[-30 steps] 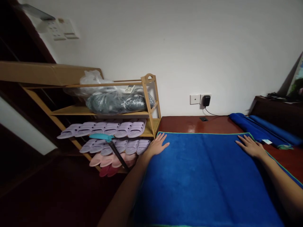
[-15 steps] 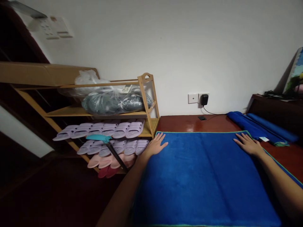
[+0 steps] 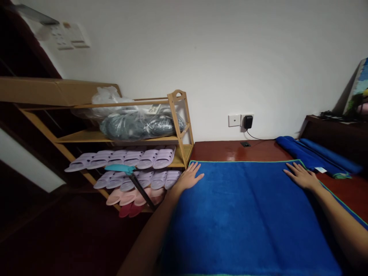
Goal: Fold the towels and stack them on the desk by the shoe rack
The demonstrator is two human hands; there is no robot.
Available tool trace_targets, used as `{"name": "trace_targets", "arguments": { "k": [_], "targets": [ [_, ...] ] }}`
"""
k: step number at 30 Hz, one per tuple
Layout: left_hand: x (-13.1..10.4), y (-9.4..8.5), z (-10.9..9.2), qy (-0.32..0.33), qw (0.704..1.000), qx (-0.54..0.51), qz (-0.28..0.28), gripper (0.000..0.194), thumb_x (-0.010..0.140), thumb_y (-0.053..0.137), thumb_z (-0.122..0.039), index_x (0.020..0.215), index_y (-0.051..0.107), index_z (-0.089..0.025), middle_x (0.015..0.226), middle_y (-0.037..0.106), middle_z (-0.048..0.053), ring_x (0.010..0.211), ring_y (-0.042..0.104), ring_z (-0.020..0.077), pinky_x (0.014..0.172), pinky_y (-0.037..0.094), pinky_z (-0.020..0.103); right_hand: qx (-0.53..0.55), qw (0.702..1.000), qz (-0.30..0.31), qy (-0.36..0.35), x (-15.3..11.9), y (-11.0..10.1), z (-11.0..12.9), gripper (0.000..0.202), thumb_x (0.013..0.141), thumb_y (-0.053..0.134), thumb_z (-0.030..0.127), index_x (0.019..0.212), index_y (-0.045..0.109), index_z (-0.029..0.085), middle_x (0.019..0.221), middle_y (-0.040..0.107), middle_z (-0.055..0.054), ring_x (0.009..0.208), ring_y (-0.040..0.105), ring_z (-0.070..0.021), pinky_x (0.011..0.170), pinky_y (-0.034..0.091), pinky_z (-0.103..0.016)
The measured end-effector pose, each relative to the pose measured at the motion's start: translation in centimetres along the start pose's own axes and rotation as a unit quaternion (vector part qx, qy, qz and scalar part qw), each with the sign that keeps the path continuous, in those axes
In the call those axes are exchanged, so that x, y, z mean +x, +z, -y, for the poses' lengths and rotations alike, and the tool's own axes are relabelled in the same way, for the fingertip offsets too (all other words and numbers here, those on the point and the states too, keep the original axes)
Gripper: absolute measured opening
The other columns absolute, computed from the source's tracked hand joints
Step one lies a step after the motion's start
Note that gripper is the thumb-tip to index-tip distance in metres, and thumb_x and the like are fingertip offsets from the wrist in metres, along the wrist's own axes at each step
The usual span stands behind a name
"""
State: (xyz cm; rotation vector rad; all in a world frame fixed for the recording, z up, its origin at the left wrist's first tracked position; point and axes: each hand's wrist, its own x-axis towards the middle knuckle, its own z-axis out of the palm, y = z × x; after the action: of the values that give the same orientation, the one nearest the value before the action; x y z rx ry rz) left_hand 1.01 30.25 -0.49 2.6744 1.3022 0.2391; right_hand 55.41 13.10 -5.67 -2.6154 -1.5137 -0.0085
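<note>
A blue towel (image 3: 235, 214) with green edging lies spread out on a reddish-brown wooden surface (image 3: 221, 150). My left hand (image 3: 191, 176) rests on its far left corner, fingers spread and palm down. At the far right corner, my right hand (image 3: 301, 175) also lies flat with its fingers apart. Neither hand grips anything. A faint crease runs down the towel between my hands. To the right of my right hand lie folded or rolled blue towels (image 3: 313, 155), one with a white tag (image 3: 320, 170).
On the left stands a wooden shoe rack (image 3: 179, 134) with lilac slippers (image 3: 163, 156), pink slippers (image 3: 128, 196), bagged items (image 3: 138, 124) and a cardboard box (image 3: 60, 91). A dark pole with a turquoise top (image 3: 120, 168) leans before it. A black adapter (image 3: 248, 122) is plugged into the wall.
</note>
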Motion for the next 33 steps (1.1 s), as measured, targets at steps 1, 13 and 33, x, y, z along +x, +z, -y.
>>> {"name": "trace_targets", "arguments": {
  "k": [1, 13, 33],
  "targets": [
    [-0.01, -0.02, -0.03, -0.001, 1.0, -0.001, 0.001, 0.075, 0.092, 0.028, -0.063, 0.148, 0.027, -0.013, 0.156, 0.019, 0.009, 0.144, 0.011, 0.0242, 0.116, 0.012, 0.037, 0.0, 1.0, 0.001, 0.001, -0.03, -0.03, 0.02, 0.074, 0.085, 0.02, 0.071, 0.147, 0.03, 0.032, 0.155, 0.018, -0.005, 0.143, 0.016, -0.0248, 0.113, 0.017, -0.051],
    [-0.01, 0.02, 0.04, -0.001, 1.0, -0.005, -0.003, 0.072, 0.092, 0.031, -0.06, 0.148, 0.028, -0.014, 0.155, 0.02, 0.01, 0.144, 0.012, 0.0246, 0.115, 0.012, 0.036, -0.003, 1.0, 0.004, -0.002, -0.32, -0.37, 0.31, 0.074, 0.086, 0.019, 0.069, 0.147, 0.029, 0.03, 0.155, 0.018, -0.006, 0.143, 0.016, -0.0244, 0.114, 0.016, -0.05],
    [0.04, -0.08, 0.23, -0.006, 1.0, -0.004, 0.0, 0.072, 0.092, 0.03, -0.062, 0.148, 0.028, -0.017, 0.156, 0.02, 0.007, 0.144, 0.012, 0.023, 0.115, 0.012, 0.035, -0.01, 1.0, 0.008, 0.003, 0.11, -0.28, 0.62, 0.074, 0.085, 0.018, 0.07, 0.148, 0.028, 0.031, 0.155, 0.017, -0.005, 0.143, 0.015, -0.0238, 0.113, 0.018, -0.051]
  ]
}}
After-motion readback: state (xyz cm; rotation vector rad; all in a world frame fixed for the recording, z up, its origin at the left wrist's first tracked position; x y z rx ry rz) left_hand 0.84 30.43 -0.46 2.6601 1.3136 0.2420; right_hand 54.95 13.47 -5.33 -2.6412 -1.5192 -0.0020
